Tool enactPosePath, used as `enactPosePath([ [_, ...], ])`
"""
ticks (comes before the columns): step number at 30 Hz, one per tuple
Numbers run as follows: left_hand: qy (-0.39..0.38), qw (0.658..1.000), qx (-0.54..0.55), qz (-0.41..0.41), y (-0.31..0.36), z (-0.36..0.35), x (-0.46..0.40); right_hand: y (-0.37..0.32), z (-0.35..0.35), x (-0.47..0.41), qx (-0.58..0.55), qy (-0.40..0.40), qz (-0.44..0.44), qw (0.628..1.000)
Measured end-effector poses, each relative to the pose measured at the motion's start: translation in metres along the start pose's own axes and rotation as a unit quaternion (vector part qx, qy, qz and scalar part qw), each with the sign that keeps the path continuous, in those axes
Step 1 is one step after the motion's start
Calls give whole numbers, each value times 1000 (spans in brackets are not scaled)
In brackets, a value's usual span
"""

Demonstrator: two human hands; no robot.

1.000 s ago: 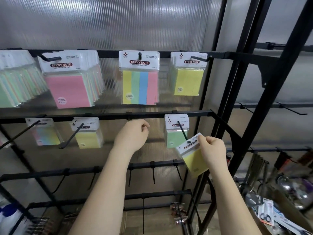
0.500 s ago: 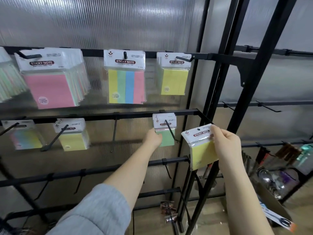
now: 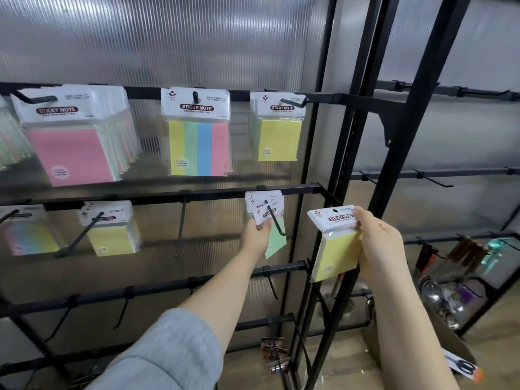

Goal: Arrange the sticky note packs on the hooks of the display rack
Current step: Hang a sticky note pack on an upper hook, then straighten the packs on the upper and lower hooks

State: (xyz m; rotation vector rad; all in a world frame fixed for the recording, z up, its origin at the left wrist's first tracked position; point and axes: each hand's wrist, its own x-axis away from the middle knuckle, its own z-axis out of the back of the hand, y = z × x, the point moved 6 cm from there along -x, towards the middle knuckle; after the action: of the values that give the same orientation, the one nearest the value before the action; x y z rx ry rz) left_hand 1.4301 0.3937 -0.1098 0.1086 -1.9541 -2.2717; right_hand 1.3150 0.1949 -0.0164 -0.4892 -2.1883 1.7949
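Observation:
My right hand (image 3: 381,246) grips a yellow sticky note pack (image 3: 336,249) by its white header card, held out in front of the rack's black upright post. My left hand (image 3: 254,235) pinches the front green sticky note pack (image 3: 277,239) on the second-row hook (image 3: 274,220); the pack is tilted. Behind it hang more packs on the same hook. Other hooks carry a pink pack stack (image 3: 76,136), a striped pack (image 3: 198,133), a yellow pack on the top row (image 3: 278,128) and a yellow pack on the second row (image 3: 111,229).
An empty hook (image 3: 181,223) hangs left of the green packs, and more empty hooks sit on the lower bars (image 3: 126,305). A second black rack (image 3: 433,175) stands to the right. A cardboard box (image 3: 450,342) with items lies on the floor at the lower right.
My left hand went from the empty middle hook to the green packs and now pinches the front one, tilting it. My right hand holds the yellow pack farther right of that hook.

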Motion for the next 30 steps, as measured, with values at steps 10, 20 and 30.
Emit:
enactPosePath([
  [10, 6, 995, -67, -73, 2, 12, 12, -7, 5, 10, -3, 19, 4, 1000],
  [20, 11, 942, -223, -252, 35, 26, 89, -19, 4, 28, -1, 22, 96, 995],
  [30, 125, 900, -261, -325, 72, 89, 92, -34, -31, 26, -30, -20, 116, 993],
])
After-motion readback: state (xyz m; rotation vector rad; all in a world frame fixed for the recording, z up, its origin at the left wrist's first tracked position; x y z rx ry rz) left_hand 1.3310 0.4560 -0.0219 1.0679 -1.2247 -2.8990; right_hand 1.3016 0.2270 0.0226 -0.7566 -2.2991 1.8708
